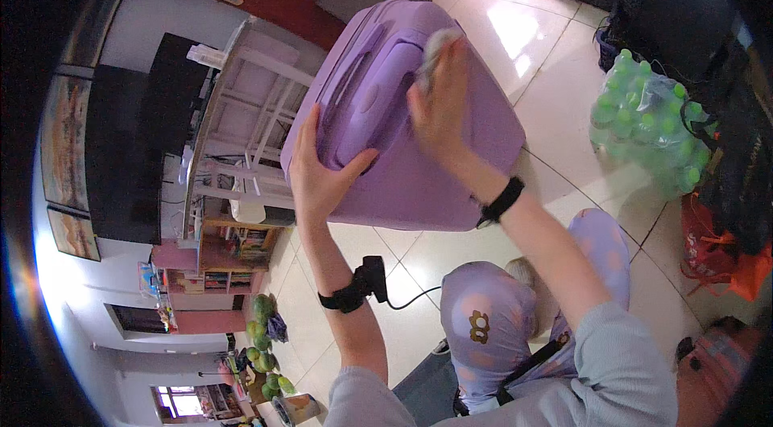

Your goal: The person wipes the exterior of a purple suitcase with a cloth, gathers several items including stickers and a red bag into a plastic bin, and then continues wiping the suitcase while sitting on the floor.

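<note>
A purple hard-shell suitcase (416,179) stands on the tiled floor before me, its handle side facing up. My left hand (323,176) rests on its near left edge, fingers and thumb spread around the end of the purple carry handle (386,88). My right hand (444,101), slightly blurred, presses a greyish-white cloth (436,49) flat against the shell to the right of the handle. Both wrists wear black straps; the left strap carries a small black device (362,285) with a cable.
Green-capped bottles in plastic wrap (649,125) stand on the floor at the right, near an orange-red bag (724,264). A white rack (259,107) is beyond the suitcase's left side. Several green melons (263,330) lie at the lower left. My bent knees are close below.
</note>
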